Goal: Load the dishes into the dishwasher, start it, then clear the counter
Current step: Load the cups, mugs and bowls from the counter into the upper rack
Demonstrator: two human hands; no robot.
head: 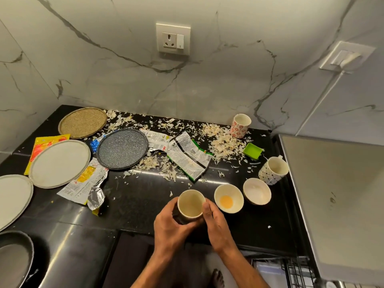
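Both hands are holding one cup [191, 203] near the table's front edge. The left hand [172, 227] is curling around its left side, the right hand [216, 223] is closing its grip on the right side with the thumb at the rim. The cup is upright, cream inside, and looks empty.

At 3 o'clock from the cup, just beside it, a bowl [228, 201] is showing a yellow residue at its bottom. A second bowl [257, 191] is sitting just beyond that, further toward 3 o'clock. At 2 o'clock, a patterned mug [273, 171] is standing by the table's right edge. A green tub [253, 151] is lying at 1 o'clock, with a floral cup [240, 125] behind it near the wall.

At 12 o'clock, torn wrappers [187, 156] and pale peelings [222, 142] are covering the black table [135, 204]. At 10 o'clock a dark speckled plate [122, 148] is lying flat; a woven mat [82, 122] is beyond it. At 9 o'clock, two pale plates [60, 163] are lying well apart from the cup.

At 5 o'clock, below the table edge, a wire rack [297, 273] is partly showing.
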